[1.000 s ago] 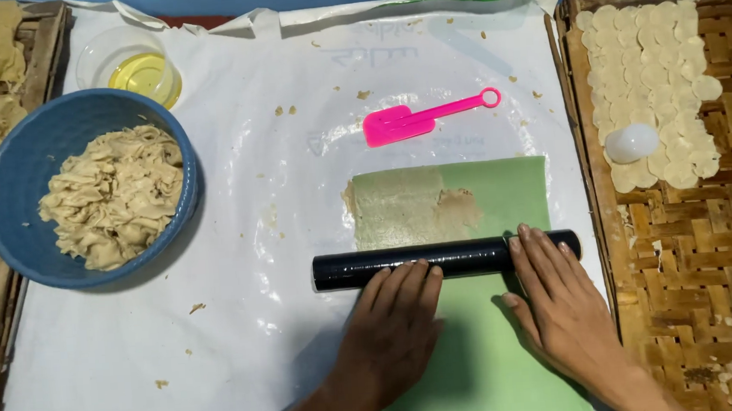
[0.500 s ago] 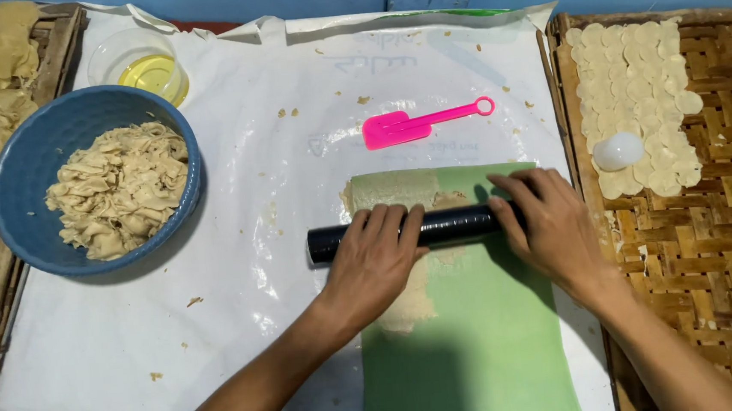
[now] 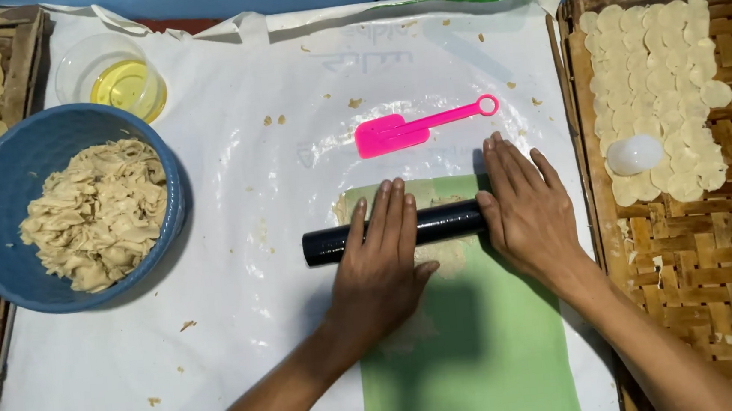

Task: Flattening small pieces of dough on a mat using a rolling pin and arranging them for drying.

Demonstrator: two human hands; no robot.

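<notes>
A person's left hand [image 3: 383, 260] and right hand [image 3: 525, 207] lie flat, fingers spread, on a black rolling pin [image 3: 394, 231] pressing pale dough [image 3: 442, 256] under a green sheet [image 3: 479, 352] on a white plastic cover [image 3: 252, 179]. Even pressure from both palms, with the pin kept square to the sheet, would likely give uniform thickness. A pink scraper [image 3: 416, 127] lies just beyond, a blue bowl [image 3: 9, 256] of dough scraps well to the left.
</notes>
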